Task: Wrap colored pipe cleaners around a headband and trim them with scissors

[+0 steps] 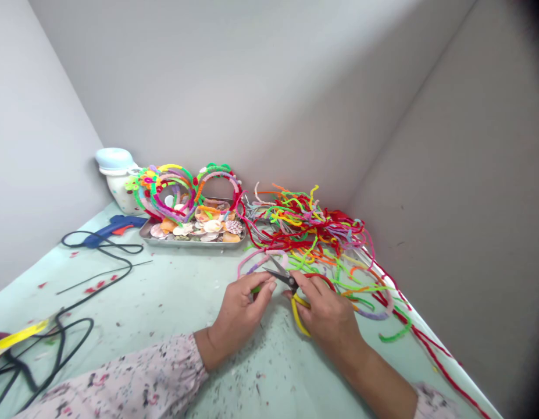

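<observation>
My right hand (330, 311) is closed on a pair of scissors (296, 308) with yellow and red handles. Their dark blades (278, 269) are parted and point left, over the fingertips of my left hand (245, 305). That hand is closed in a pinch; a bit of green pipe cleaner (256, 288) shows between its thumb and fingers, mostly hidden. Just beyond the blades lies a pink and purple pipe-cleaner ring (244, 262). To the right of my right hand, a pale pink and lilac curved piece (378, 314) rests among loose pipe cleaners.
A metal tray (195, 244) of seashells (212, 226) stands at the back, with colourful pipe-cleaner hoops (164, 203) on it. Right of it spreads a tangled pile of pipe cleaners (304, 224). A blue glue gun (106, 230), black cords (77, 302) and a white lidded container (121, 186) are on the left.
</observation>
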Motion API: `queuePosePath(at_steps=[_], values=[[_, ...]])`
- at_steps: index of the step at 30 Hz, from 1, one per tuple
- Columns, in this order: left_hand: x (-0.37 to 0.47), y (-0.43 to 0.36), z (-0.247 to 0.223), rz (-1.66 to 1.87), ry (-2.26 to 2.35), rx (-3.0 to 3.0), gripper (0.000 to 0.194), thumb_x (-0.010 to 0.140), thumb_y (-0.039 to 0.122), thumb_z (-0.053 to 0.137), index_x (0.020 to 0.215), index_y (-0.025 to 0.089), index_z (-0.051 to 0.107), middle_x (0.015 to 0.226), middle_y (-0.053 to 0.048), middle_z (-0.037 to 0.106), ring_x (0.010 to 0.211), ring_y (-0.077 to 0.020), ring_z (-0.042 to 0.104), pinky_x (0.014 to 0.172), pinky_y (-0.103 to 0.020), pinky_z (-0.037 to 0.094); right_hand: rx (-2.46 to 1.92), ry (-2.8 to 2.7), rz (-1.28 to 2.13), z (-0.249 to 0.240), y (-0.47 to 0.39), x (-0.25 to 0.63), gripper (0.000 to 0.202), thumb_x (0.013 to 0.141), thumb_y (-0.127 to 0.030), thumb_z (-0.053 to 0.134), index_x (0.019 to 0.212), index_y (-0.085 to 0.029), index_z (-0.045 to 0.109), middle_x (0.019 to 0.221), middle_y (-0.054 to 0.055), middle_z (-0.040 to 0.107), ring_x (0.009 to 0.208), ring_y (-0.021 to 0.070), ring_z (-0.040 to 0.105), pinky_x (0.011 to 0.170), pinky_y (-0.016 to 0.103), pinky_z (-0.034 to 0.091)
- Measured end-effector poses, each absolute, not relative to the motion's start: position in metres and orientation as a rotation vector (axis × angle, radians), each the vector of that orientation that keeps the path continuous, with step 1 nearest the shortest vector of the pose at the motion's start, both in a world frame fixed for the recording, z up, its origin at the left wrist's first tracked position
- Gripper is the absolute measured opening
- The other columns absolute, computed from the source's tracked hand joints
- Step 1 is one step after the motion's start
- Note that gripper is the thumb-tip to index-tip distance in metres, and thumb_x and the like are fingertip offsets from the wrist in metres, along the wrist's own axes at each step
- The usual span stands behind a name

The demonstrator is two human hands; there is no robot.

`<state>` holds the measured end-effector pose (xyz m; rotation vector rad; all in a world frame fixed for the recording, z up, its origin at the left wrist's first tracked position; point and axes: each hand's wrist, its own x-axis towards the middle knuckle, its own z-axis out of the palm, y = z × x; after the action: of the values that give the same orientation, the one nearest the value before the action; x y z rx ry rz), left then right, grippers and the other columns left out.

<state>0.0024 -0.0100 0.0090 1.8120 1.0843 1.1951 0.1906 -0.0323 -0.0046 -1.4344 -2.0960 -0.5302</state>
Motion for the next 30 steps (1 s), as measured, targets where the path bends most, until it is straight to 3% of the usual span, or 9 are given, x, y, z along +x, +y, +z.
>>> queuePosePath(at_steps=[3, 9, 13, 18, 22, 30], values=[[0.002, -0.009, 0.007, 1.220, 1.071, 1.784, 0.024, 0.089, 0.030, 0.055, 0.102, 0.017, 0.071, 0.100, -0.006, 0.074, 0.092, -0.0198, 0.066, 0.086, -0.030, 0.049, -1.423, -2.055, -0.267, -0.006, -0.032, 0.189, 0.033, 0.092, -0.035, 0.055, 0.121, -0.020, 0.062, 0.078, 0.004, 0.065, 0.066, 0.0152, 0.061, 0.055, 0.024, 0.042], [-0.001, -0.006, 0.006, 1.305, 1.073, 1.711, 0.027, 0.090, 0.031, 0.055, 0.108, 0.017, 0.069, 0.110, -0.008, 0.071, 0.104, -0.0209, 0.064, 0.093, -0.031, 0.047, -1.341, -1.762, 0.693, -0.008, -0.031, 0.188, 0.040, 0.081, -0.040, 0.067, 0.116, -0.021, 0.060, 0.078, 0.000, 0.060, 0.065, 0.0137, 0.055, 0.063, 0.027, 0.048], [-0.003, -0.003, 0.009, 1.356, 1.080, 1.692, 0.027, 0.092, 0.031, 0.053, 0.110, 0.019, 0.068, 0.111, -0.006, 0.070, 0.104, -0.0191, 0.062, 0.093, -0.029, 0.046, -1.095, -1.514, 1.277, -0.005, -0.034, 0.189, 0.041, 0.083, -0.048, 0.063, 0.110, -0.020, 0.055, 0.070, -0.004, 0.051, 0.053, 0.0087, 0.046, 0.048, 0.021, 0.040], [-0.003, -0.001, 0.011, 1.395, 1.077, 1.668, 0.028, 0.092, 0.032, 0.052, 0.111, 0.020, 0.068, 0.111, -0.006, 0.070, 0.103, -0.0190, 0.062, 0.093, -0.029, 0.046, -0.820, -1.220, 1.828, 0.000, -0.041, 0.187, 0.043, 0.089, -0.058, 0.045, 0.102, -0.018, 0.053, 0.055, -0.004, 0.052, 0.033, 0.0058, 0.036, 0.034, 0.018, 0.030], [-0.004, -0.001, 0.011, 1.385, 1.081, 1.643, 0.028, 0.092, 0.033, 0.051, 0.112, 0.020, 0.068, 0.113, -0.006, 0.069, 0.105, -0.0198, 0.062, 0.094, -0.030, 0.045, -0.776, -1.130, 2.025, 0.001, -0.043, 0.185, 0.047, 0.087, -0.061, 0.047, 0.097, -0.017, 0.056, 0.051, -0.003, 0.055, 0.029, 0.0055, 0.036, 0.031, 0.016, 0.029], [-0.003, -0.001, 0.010, 1.379, 1.117, 1.617, 0.029, 0.092, 0.035, 0.052, 0.109, 0.018, 0.067, 0.109, -0.006, 0.070, 0.100, -0.0197, 0.063, 0.093, -0.031, 0.046, -0.853, -1.149, 1.936, 0.006, -0.043, 0.184, 0.049, 0.085, -0.063, 0.051, 0.097, -0.016, 0.058, 0.048, -0.006, 0.051, 0.026, 0.0038, 0.033, 0.028, 0.013, 0.025]])
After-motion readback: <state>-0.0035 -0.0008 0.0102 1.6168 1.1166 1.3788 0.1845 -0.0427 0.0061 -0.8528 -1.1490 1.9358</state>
